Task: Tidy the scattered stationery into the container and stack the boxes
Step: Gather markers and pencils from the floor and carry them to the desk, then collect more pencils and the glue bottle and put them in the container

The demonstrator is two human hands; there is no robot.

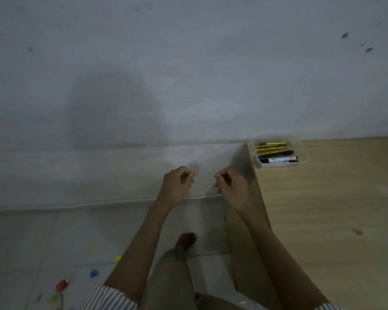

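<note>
1. The left hand (177,184) and right hand (231,186) are raised side by side in the air, off the worktop's (334,209) left edge and apart from each other.
2. The fingers (189,176) of both hands are curled in toward the thumbs. The frame is too blurred to tell whether they pinch something small or clear, or nothing at all.
3. The container (280,165), a clear tub, sits at about 1 o'clock from the hands on the worktop's far left corner. The pens (276,153) lie flat inside it, side by side.
4. Judged from this, the gathering step looks mostly done for the worktop, since no loose stationery shows on it.
5. Small coloured pieces (62,285) lie on the floor (20,242) at about 7 o'clock. What they are is unclear.
6. If they count as stationery, the next move calls for reaching down for them, then carrying them over to the tub at 1 o'clock.
7. No boxes for stacking are in view, so that step likely means turning toward them first.
8. The worktop is pale wood grain, set against a plain grey wall (188,63) with a few dark marks. A thin cable (99,203) runs along the wall's base above the tiled floor, and the light is dim.
</note>
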